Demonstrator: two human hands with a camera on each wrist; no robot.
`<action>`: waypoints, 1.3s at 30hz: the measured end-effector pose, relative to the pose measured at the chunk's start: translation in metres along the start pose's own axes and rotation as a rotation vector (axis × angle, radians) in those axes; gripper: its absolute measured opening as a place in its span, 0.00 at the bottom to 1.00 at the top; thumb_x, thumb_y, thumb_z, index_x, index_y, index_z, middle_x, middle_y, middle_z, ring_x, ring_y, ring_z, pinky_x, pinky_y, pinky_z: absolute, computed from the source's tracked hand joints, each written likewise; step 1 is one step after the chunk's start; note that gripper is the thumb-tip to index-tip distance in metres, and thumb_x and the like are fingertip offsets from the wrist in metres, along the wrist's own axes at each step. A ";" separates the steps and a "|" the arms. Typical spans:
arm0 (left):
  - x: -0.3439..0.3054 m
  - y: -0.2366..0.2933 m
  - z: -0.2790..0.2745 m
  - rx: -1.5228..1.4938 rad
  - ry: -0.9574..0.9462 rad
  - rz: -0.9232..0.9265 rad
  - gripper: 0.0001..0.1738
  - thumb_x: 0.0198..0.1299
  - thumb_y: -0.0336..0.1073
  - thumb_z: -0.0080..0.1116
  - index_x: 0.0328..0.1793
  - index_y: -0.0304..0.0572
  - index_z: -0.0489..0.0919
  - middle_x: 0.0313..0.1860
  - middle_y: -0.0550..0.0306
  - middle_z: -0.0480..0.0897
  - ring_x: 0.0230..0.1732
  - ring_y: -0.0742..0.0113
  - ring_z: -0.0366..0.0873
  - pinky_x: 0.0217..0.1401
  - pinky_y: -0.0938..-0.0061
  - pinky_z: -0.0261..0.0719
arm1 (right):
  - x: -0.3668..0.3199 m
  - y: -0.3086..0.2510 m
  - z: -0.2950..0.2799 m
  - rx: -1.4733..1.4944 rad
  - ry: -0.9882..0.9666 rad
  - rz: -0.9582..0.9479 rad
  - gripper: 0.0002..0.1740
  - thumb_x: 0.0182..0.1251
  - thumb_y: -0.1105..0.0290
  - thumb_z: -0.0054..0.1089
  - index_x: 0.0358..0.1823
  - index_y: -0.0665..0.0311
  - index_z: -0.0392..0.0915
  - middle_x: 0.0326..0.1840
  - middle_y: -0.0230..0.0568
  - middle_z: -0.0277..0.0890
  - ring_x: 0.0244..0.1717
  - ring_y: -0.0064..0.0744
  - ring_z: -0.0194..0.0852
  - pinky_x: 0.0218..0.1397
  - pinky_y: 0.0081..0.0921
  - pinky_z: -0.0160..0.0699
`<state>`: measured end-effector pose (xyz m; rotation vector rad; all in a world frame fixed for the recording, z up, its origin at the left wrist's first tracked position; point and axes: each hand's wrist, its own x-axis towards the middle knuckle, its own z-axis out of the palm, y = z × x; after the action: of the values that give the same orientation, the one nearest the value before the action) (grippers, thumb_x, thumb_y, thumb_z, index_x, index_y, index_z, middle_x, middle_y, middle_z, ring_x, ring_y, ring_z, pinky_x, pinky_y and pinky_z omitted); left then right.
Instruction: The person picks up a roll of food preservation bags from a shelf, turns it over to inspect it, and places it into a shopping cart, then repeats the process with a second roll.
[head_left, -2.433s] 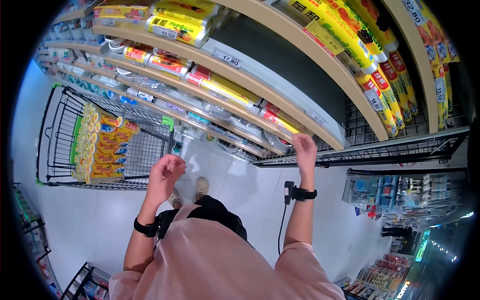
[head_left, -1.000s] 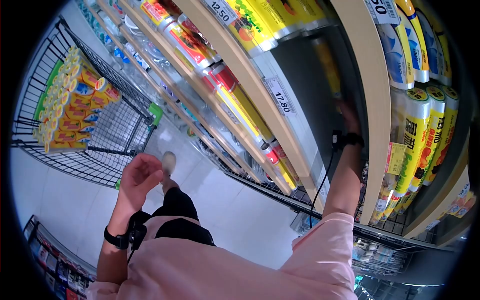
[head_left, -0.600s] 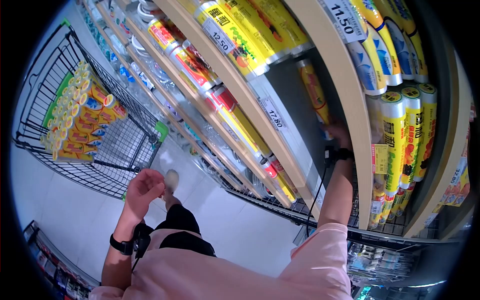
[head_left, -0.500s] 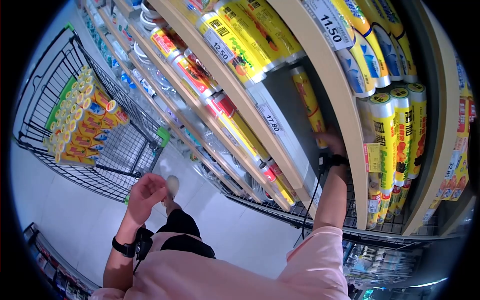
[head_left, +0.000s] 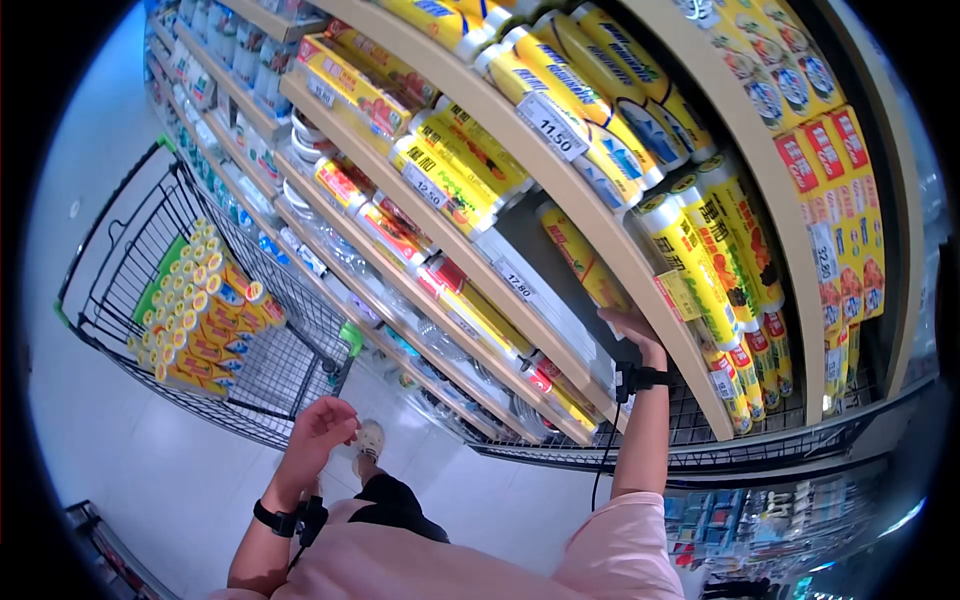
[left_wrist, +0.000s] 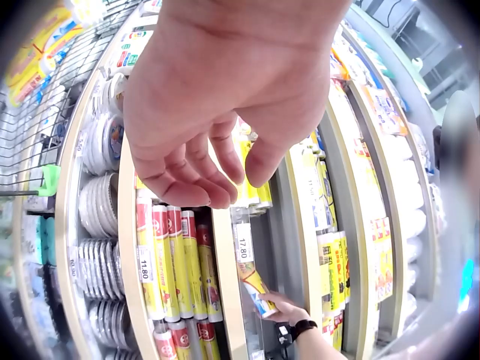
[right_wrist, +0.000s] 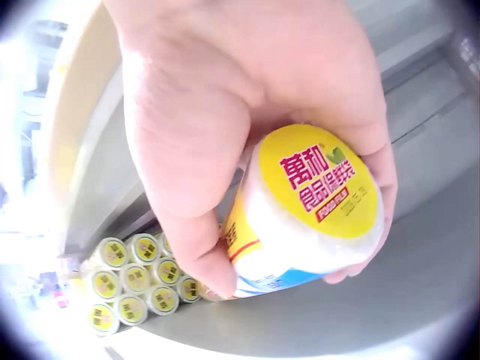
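In the head view my right hand (head_left: 638, 332) reaches into a gap on the shelf and grips the near end of a yellow roll of food film (head_left: 578, 255). The right wrist view shows thumb and fingers curled round the roll, its yellow "FOOD FILM" end label (right_wrist: 319, 180) facing the camera. My left hand (head_left: 322, 432) hangs in front of the body with fingers loosely curled and nothing in them. Seen from the left wrist, that hand (left_wrist: 225, 90) is well apart from the shelves behind it.
A shopping cart (head_left: 300, 432) stands at left, bearing many stacked yellow rolls (head_left: 205, 315). Yellow film rolls (head_left: 455, 180) fill the shelf beside the gap. A wooden shelf edge (head_left: 690, 385) runs close by my right wrist. White floor lies below.
My right hand has gone from outside the shelf into the gap and taken hold of the roll, which has come nearer the shelf front. The left hand stays loosely curled.
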<state>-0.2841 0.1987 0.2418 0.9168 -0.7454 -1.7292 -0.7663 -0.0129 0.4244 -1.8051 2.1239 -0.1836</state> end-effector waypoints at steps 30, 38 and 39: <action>-0.029 0.074 0.058 -0.045 -0.346 0.056 0.28 0.75 0.43 0.50 0.76 0.45 0.60 0.58 0.46 0.77 0.57 0.56 0.82 0.48 0.63 0.91 | -0.341 -0.046 0.162 1.414 -0.373 -0.232 0.27 0.69 0.65 0.63 0.65 0.72 0.70 0.54 0.48 0.79 0.42 0.31 0.85 0.42 0.26 0.87; -0.057 0.043 0.087 -0.012 -0.126 0.019 0.24 0.74 0.48 0.52 0.63 0.37 0.64 0.52 0.39 0.81 0.50 0.52 0.86 0.44 0.63 0.92 | -0.376 -0.025 0.176 1.849 0.067 -0.149 0.22 0.78 0.67 0.50 0.67 0.67 0.62 0.52 0.53 0.77 0.39 0.42 0.83 0.39 0.30 0.84; -0.061 0.040 0.090 -0.017 -0.138 -0.008 0.24 0.74 0.48 0.52 0.63 0.37 0.64 0.53 0.39 0.80 0.50 0.51 0.86 0.45 0.63 0.92 | -0.380 -0.019 0.179 1.859 0.095 -0.145 0.21 0.78 0.67 0.50 0.66 0.67 0.62 0.50 0.52 0.78 0.38 0.40 0.83 0.39 0.30 0.83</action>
<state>-0.3283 0.2497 0.3360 0.7958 -0.8162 -1.8168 -0.6376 0.3767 0.3308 -0.6645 0.8451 -1.5784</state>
